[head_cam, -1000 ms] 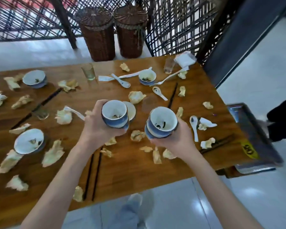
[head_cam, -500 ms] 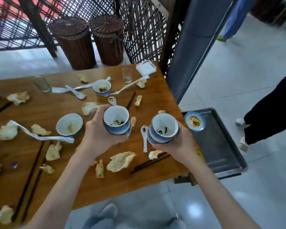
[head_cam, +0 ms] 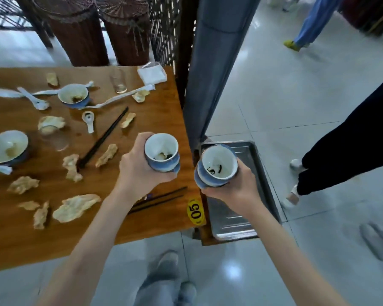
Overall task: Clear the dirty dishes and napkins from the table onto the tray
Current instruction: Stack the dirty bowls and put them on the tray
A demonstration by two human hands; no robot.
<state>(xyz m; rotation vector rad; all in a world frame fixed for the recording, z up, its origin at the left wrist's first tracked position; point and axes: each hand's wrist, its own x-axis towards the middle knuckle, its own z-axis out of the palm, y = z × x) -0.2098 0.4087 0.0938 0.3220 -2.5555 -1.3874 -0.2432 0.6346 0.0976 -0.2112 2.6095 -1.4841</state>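
1. Gripping a stack of blue-and-white bowls (head_cam: 163,156) in the left hand (head_cam: 139,171), fingers curled round the outer wall, dark food scraps lying in the top bowl.
2. Hovering that stack over the table (head_cam: 159,120) near its right edge, at about 12 o'clock from the wrist.
3. Clasping a second stack of blue-and-white bowls (head_cam: 217,165) in the right hand (head_cam: 234,187), thumb and fingers wrapped round the lower bowls, dark specks sitting inside the top one.
4. Holding this second stack above the near-left part of the metal tray (head_cam: 252,155), just past the table's edge; whether touching the tray or not, cannot tell.
5. Resting at 3 o'clock of the table, slightly lower: the tray itself, beside the yellow "05" sticker (head_cam: 195,211).
6. Remaining on the table: a dirty bowl (head_cam: 74,96) at 10 o'clock from the left hand, another bowl (head_cam: 7,147) at 9 o'clock near the frame edge.
7. Lying scattered across the wood: crumpled napkins (head_cam: 75,207), white spoons (head_cam: 89,121), black chopsticks (head_cam: 104,138), an empty glass (head_cam: 118,81).
8. Sitting at the far right corner: a folded white cloth (head_cam: 152,74).
9. Standing at 3 o'clock on the tiled floor: dark trouser legs (head_cam: 352,151) of another person.
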